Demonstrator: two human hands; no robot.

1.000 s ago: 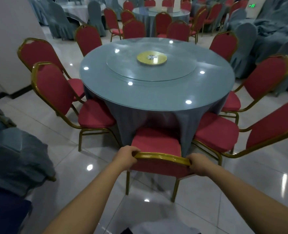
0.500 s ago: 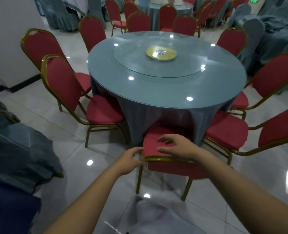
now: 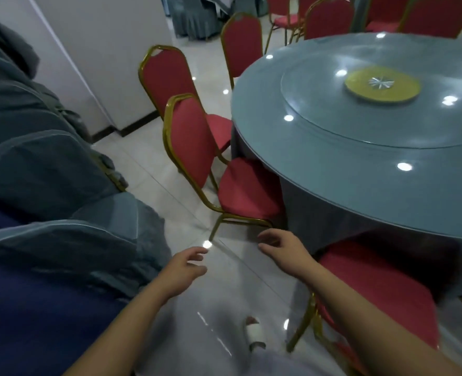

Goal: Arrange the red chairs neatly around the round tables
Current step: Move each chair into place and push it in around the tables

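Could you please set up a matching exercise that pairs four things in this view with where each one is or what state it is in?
Column one
1. left hand
2. yellow-gold round disc
3. nearest red padded chair with gold metal frame
4. grey-blue fabric chair covers

Column two
A. at the centre of the glass turntable
B. bunched along the left side of the view
C. open, fingers relaxed, holding nothing
D. at lower right, beside the round grey-blue draped table

Pairs: 1-C, 2-A, 3-D, 4-B
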